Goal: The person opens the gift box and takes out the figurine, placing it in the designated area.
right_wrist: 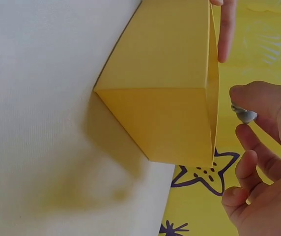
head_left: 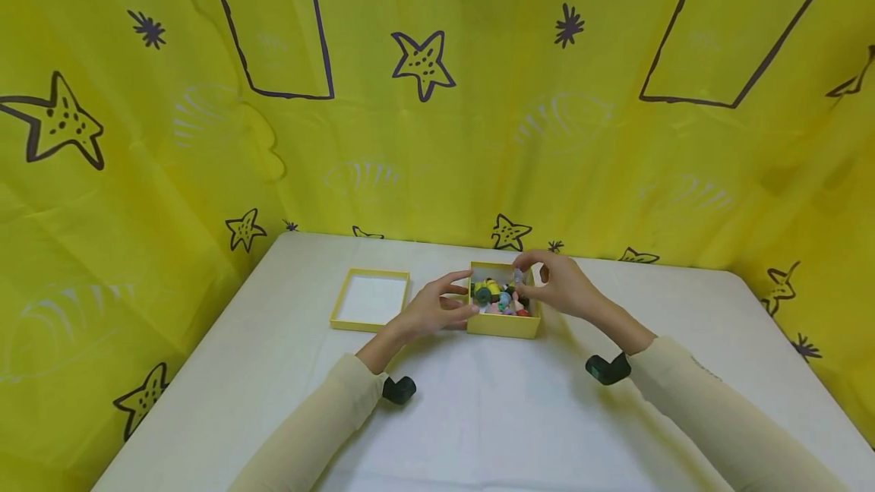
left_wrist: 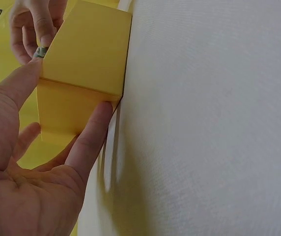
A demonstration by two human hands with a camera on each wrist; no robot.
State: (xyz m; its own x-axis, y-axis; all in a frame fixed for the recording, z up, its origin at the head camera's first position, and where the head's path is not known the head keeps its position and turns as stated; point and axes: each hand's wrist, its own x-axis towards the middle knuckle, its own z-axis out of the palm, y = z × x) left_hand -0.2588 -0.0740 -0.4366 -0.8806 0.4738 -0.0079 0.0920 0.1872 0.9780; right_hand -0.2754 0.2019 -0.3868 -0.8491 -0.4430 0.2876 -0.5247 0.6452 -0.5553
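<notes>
A yellow open-topped box (head_left: 502,326) stands on the table, filled with several small colourful toy figures (head_left: 494,291). My left hand (head_left: 434,307) rests against its left side, fingers extended along the wall. In the left wrist view the thumb reaches the box's top edge. Over the box's right part, my right hand (head_left: 562,287) pinches a small grey figurine (right_wrist: 245,115) between thumb and fingertips. In the right wrist view this figurine is just above the box's opening; its exact shape is partly covered by the fingers.
A shallow yellow-rimmed lid (head_left: 335,323), white inside, lies on the white-covered table (head_left: 478,416) to the left of the box. Behind the table hangs a yellow curtain (head_left: 472,143) with starfish drawings.
</notes>
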